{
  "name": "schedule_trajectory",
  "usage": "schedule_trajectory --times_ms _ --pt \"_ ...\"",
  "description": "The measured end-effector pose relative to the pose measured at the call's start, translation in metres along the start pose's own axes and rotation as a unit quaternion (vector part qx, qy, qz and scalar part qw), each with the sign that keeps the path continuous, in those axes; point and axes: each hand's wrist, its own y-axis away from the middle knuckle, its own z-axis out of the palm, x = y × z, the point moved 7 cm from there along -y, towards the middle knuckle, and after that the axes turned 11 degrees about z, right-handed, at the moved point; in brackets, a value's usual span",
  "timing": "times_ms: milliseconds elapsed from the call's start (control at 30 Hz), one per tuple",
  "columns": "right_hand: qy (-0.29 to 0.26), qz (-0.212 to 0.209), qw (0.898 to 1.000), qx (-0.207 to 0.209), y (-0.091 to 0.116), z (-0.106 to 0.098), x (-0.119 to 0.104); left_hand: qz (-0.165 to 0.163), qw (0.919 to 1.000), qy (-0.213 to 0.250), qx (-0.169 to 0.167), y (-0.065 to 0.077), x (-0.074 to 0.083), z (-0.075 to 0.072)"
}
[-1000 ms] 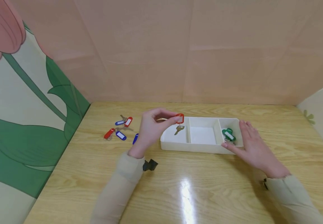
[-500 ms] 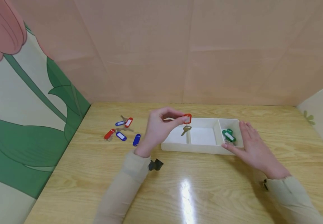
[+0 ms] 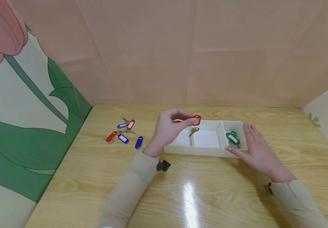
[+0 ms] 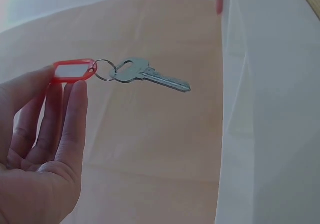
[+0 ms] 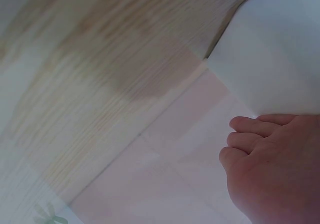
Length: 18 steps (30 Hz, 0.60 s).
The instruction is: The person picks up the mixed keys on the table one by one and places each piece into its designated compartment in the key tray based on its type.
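Note:
Between thumb and fingertips, my left hand [image 3: 168,128] pinches a red key tag [image 3: 196,120] with a pale label. From its ring hangs a metal key [image 4: 150,74], seen side-on in the left wrist view. Both are above a white three-compartment box [image 3: 203,151], around the divider between the left and middle compartments. My right hand [image 3: 257,152] rests against the box's right end, fingers extended along that end wall and thumb at the front rim. Green key tags [image 3: 232,137] lie in the right compartment, their keys partly hidden. The left hand covers part of the left compartment.
On the table to the left lie red key tags [image 3: 111,136] and blue key tags [image 3: 123,138], several with keys. One blue key tag [image 3: 139,142] sits apart, closer to the box. A pink-covered wall [image 3: 141,63] rises behind the wooden table [image 3: 223,196].
My left hand has moved right with the red key tag and its key, from over the left compartment to around the divider. The right hand stays in place.

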Motion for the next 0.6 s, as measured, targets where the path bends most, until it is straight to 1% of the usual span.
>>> schedule_trajectory --times_ms 233,467,600 --pt "0.001 0.003 1.0 -0.005 0.0 0.001 0.0 -0.014 0.9998 -0.01 -0.01 -0.004 -0.007 0.007" --pt "0.0 0.001 1.0 -0.002 0.0 0.0 -0.001 -0.016 0.9992 -0.037 -0.005 -0.012 -0.014 0.011" --pt "0.001 0.002 1.0 -0.001 0.0 0.0 -0.001 -0.018 0.9994 -0.03 -0.007 -0.017 -0.02 0.013"
